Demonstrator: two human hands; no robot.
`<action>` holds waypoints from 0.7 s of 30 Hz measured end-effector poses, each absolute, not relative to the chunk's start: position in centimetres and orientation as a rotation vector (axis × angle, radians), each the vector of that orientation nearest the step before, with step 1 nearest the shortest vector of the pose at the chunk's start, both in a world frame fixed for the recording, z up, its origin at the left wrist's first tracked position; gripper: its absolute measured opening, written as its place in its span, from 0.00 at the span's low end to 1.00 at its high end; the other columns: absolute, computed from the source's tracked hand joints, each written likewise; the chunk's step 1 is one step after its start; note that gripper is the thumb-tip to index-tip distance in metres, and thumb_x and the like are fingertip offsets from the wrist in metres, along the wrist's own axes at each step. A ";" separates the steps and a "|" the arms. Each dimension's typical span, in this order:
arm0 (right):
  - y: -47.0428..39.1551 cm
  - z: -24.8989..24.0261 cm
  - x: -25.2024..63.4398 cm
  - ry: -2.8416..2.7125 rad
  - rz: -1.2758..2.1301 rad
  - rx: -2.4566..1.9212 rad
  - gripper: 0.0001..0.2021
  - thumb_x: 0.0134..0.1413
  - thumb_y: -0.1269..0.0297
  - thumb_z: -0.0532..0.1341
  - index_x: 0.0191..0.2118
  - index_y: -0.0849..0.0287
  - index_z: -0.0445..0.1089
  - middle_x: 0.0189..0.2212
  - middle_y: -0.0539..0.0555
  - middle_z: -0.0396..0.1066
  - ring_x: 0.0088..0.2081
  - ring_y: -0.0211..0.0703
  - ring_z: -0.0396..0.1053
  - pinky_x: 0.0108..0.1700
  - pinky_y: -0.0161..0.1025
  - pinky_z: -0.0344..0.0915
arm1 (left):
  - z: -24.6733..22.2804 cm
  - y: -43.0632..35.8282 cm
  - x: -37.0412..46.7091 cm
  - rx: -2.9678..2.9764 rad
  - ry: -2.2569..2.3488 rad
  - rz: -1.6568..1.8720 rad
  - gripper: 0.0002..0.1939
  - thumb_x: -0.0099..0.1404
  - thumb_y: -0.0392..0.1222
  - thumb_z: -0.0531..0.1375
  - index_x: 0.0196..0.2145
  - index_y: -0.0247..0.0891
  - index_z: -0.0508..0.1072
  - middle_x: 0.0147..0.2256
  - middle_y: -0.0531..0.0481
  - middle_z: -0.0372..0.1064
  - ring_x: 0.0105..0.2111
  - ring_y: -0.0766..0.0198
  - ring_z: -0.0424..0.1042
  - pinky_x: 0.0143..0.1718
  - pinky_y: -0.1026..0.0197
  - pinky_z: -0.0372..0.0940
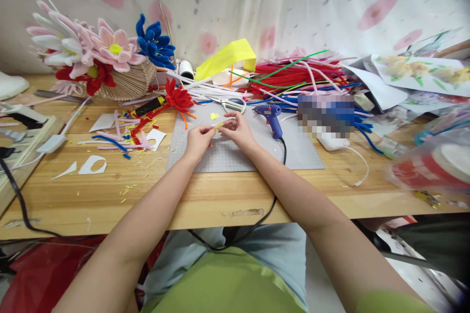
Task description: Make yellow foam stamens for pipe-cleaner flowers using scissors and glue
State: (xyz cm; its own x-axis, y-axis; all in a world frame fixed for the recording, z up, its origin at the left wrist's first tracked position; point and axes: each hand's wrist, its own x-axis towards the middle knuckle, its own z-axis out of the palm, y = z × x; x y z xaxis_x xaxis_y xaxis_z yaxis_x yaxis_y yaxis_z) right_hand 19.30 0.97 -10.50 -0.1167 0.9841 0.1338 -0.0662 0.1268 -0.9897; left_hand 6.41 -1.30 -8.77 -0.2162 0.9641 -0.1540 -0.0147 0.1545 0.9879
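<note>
Over the grey cutting mat, my left hand and my right hand meet, fingertips pinched together on a small yellow piece. Its exact kind is too small to make out, and the fingers partly cover it. Another yellow scrap lies on the mat just beyond them. Behind my right hand rest white-handled scissors. A blue hot glue gun lies to the right of that hand, its black cord running toward me.
Pipe-cleaner flowers fill a woven basket at back left. A red flower, paper cutouts and trimmings lie left. Bundled pipe cleaners line the back. A power strip stands far left, a bagged red cup right.
</note>
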 end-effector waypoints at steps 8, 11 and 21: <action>1.0 -10.5 19.3 -1.184 1.328 -1.003 0.19 0.39 0.68 0.64 0.38 0.55 0.56 0.23 0.41 0.68 0.27 0.35 0.72 0.31 0.34 0.69 | -8.6 -1.2 6.2 0.947 1.351 1.251 0.10 0.48 0.41 0.61 0.27 0.32 0.75 0.24 0.51 0.67 0.21 0.71 0.62 0.16 0.69 0.58; 1.0 -10.4 19.5 -1.137 1.360 -0.974 0.19 0.39 0.69 0.64 0.38 0.56 0.56 0.23 0.41 0.68 0.26 0.34 0.72 0.31 0.34 0.70 | -8.3 -1.3 6.1 0.916 1.294 1.247 0.11 0.47 0.43 0.62 0.26 0.32 0.74 0.23 0.52 0.65 0.21 0.72 0.61 0.16 0.70 0.58; 0.9 -10.5 19.5 -1.217 1.406 -0.925 0.22 0.38 0.65 0.66 0.39 0.55 0.55 0.24 0.42 0.70 0.29 0.35 0.73 0.33 0.36 0.71 | -8.7 -1.0 6.0 0.931 1.354 1.255 0.13 0.45 0.42 0.65 0.28 0.31 0.75 0.20 0.54 0.64 0.21 0.72 0.60 0.16 0.70 0.58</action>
State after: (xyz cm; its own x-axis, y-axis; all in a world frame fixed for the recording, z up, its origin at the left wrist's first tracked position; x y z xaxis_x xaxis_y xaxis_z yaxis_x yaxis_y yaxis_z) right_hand 19.45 0.89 -10.45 -0.1902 0.9796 0.0648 -0.2049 0.0250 -0.9785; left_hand 6.02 -0.97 -8.72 -0.1779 0.9689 -0.1722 -0.0984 0.1566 0.9828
